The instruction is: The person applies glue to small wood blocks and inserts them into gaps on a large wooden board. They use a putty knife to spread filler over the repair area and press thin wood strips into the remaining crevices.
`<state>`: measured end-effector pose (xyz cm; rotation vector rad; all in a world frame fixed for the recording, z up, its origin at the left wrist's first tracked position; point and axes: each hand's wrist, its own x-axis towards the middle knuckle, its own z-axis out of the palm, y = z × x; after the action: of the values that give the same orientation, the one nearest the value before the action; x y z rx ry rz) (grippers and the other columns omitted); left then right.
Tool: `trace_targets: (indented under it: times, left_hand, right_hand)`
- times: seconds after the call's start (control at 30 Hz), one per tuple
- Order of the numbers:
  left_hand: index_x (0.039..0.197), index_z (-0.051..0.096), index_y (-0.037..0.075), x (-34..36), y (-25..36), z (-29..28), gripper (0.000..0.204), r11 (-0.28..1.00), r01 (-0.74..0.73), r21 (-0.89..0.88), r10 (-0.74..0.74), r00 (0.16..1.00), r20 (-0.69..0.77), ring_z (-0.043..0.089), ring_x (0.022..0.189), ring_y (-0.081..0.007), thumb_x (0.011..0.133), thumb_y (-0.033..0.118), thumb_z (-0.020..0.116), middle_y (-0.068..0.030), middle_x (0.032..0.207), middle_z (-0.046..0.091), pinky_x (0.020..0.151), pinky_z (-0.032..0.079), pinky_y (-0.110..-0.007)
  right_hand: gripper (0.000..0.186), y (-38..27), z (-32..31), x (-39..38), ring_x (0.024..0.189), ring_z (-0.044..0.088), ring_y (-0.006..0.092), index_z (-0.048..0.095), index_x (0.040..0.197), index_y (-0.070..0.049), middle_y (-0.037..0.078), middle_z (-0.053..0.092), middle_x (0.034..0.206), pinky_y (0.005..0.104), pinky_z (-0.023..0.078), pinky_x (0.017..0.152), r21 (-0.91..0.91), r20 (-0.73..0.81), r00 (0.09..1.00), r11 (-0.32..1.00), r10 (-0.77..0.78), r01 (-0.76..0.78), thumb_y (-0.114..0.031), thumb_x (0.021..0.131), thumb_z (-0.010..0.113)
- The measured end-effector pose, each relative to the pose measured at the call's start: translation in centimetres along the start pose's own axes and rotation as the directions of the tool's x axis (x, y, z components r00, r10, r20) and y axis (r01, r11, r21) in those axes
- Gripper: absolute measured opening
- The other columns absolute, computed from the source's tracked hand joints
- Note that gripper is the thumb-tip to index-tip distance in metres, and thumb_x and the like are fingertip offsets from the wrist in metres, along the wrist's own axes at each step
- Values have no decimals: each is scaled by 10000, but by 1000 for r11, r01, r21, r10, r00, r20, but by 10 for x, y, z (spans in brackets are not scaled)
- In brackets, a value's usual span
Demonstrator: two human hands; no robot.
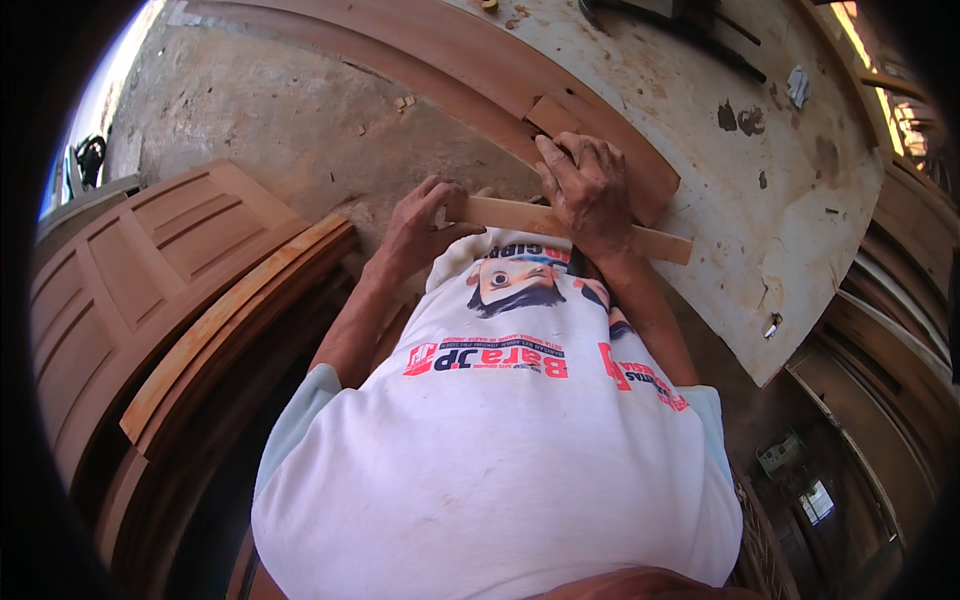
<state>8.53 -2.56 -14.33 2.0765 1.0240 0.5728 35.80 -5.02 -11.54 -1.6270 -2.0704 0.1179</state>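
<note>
A pale, narrow wooden strip (510, 215) lies crosswise in front of my body, close to the hem of my white shirt. My left hand (422, 225) is at its left end, with thumb and fingers curved around that end. Over the strip's right half lies my right hand (588, 190), its fingers bent and the palm hiding part of the wood. The strip's other end sticks out past my right wrist. Just beyond my right fingertips, a small flat wood piece (552, 116) rests on a long brown board (440, 60).
A stained pale worktop (700, 170) extends to the right, with a dark tool (690, 30) at its far side. On the left stand a panelled wooden door (150, 260) and stacked planks (235, 320). Wood scraps (404, 102) lie on the concrete floor (270, 100).
</note>
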Motion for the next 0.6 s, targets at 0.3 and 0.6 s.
trace_targets:
  times: [0.3,0.6]
  left_hand:
    - [1100,659,31,-71,-30,-29,471,981,157,-112,-161,987,-29,702,948,-312,738,174,924,-153,1077,690,799,579,-405]
    - [1105,667,22,-108,-57,-53,457,944,249,-215,-248,968,33,710,980,-294,741,136,919,-150,1090,710,857,576,-379]
  right_hand:
    - [478,-27,26,-1,1129,565,313,674,1348,-94,90,608,1184,482,441,977,-251,-31,995,963,94,-99,-103,876,754]
    - [398,-47,46,1,1147,550,311,697,1280,-100,77,619,1193,496,420,1014,-281,-155,969,932,193,-230,-115,884,740]
